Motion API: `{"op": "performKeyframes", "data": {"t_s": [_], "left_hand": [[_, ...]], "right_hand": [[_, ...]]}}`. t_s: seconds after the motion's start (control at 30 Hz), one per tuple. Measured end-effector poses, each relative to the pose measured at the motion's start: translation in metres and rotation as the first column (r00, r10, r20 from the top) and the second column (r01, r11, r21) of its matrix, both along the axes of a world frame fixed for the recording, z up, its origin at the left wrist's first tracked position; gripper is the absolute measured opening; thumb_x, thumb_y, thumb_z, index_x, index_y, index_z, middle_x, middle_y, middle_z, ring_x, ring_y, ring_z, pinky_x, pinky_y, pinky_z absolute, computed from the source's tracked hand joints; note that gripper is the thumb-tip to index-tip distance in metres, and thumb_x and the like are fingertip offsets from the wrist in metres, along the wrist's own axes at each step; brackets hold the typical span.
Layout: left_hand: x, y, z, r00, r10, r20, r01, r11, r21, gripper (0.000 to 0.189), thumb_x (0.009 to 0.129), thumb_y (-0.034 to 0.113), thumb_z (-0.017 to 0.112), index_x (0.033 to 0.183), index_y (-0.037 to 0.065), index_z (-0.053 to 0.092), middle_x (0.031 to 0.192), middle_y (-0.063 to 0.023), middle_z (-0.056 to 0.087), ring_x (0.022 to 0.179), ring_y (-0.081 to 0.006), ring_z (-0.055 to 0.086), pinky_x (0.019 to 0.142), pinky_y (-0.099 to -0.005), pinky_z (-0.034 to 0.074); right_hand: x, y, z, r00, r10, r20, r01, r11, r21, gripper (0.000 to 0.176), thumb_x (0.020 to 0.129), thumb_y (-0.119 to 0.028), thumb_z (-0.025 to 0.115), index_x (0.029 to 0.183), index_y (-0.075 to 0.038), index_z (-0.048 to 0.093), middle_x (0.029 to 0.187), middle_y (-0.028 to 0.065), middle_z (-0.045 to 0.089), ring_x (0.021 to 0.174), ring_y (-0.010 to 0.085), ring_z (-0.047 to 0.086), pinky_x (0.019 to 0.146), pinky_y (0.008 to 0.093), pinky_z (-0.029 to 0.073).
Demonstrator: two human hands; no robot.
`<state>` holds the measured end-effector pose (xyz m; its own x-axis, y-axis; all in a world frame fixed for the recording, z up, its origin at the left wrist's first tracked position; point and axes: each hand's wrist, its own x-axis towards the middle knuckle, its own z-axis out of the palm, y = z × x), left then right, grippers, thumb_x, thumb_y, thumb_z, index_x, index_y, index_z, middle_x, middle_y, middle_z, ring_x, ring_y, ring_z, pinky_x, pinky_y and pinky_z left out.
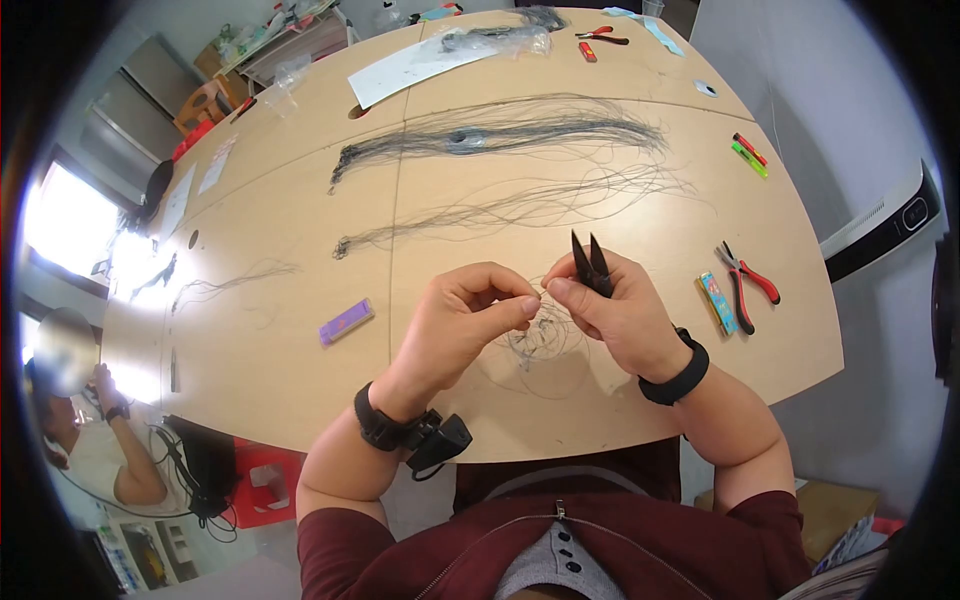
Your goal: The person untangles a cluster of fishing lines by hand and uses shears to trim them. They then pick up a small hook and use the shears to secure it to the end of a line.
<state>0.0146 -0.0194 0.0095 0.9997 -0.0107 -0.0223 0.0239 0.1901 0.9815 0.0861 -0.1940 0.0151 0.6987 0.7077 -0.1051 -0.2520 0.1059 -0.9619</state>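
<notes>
My left hand (473,312) is closed, thumb and forefinger pinched on a thin wire-like strand too fine to see clearly. My right hand (625,310) is wrapped round a pair of black scissors (590,264), blades pointing away from me and slightly apart. Its thumb and forefinger meet close to the left fingertips, at the same strand. Under both hands lies a loose tangled coil of thin strands (540,338) on the table. Farther off, a sparse bundle of long strands (480,215) stretches across the tabletop, and a thicker dark bundle (500,134) lies behind it.
A purple box (346,323) lies left of my hands. Red-handled pliers (740,285) and a blue box (716,304) are at the right. A green lighter-like item (749,160), more pliers (602,36) and a white sheet (410,72) lie farther back. Another person (110,440) sits at the left.
</notes>
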Motion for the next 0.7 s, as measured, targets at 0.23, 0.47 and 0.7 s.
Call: {"op": "performKeyframes", "data": {"t_s": [0.23, 0.47, 0.7], "left_hand": [[0.000, 0.005, 0.004, 0.997, 0.073, 0.014, -0.070, 0.987, -0.142, 0.008, 0.083, 0.006, 0.060, 0.087, -0.001, 0.058, 0.078, -0.0050, 0.060, 0.072, -0.0110, 0.056, 0.068, -0.0230, 0.046], [-0.001, 0.005, 0.004, 0.997, 0.061, 0.049, -0.052, 0.985, -0.163, 0.008, 0.083, 0.005, 0.058, 0.089, -0.001, 0.057, 0.080, -0.0050, 0.060, 0.074, -0.0104, 0.055, 0.068, -0.0229, 0.045], [-0.002, 0.006, 0.004, 0.995, 0.048, 0.092, -0.033, 0.988, -0.153, 0.008, 0.083, 0.003, 0.058, 0.090, -0.001, 0.057, 0.082, -0.0046, 0.059, 0.075, -0.0098, 0.055, 0.069, -0.0226, 0.045]], "right_hand": [[0.003, 0.000, -0.006, 0.982, 0.024, 0.189, -0.024, 1.000, 0.000, 0.031, 0.087, -0.015, 0.057, 0.113, -0.001, 0.048, 0.085, 0.0006, 0.051, 0.073, 0.0040, 0.044, 0.063, 0.0193, 0.039], [-0.005, 0.003, -0.011, 0.925, 0.112, 0.363, -0.096, 0.993, -0.063, 0.033, 0.087, -0.018, 0.058, 0.113, 0.001, 0.049, 0.089, 0.0042, 0.055, 0.078, 0.0078, 0.049, 0.069, 0.0222, 0.043], [-0.009, 0.005, -0.011, 0.887, 0.073, 0.455, -0.052, 0.997, -0.058, 0.032, 0.085, -0.021, 0.061, 0.107, 0.000, 0.052, 0.083, 0.0047, 0.058, 0.072, 0.0086, 0.052, 0.065, 0.0228, 0.043]]}}
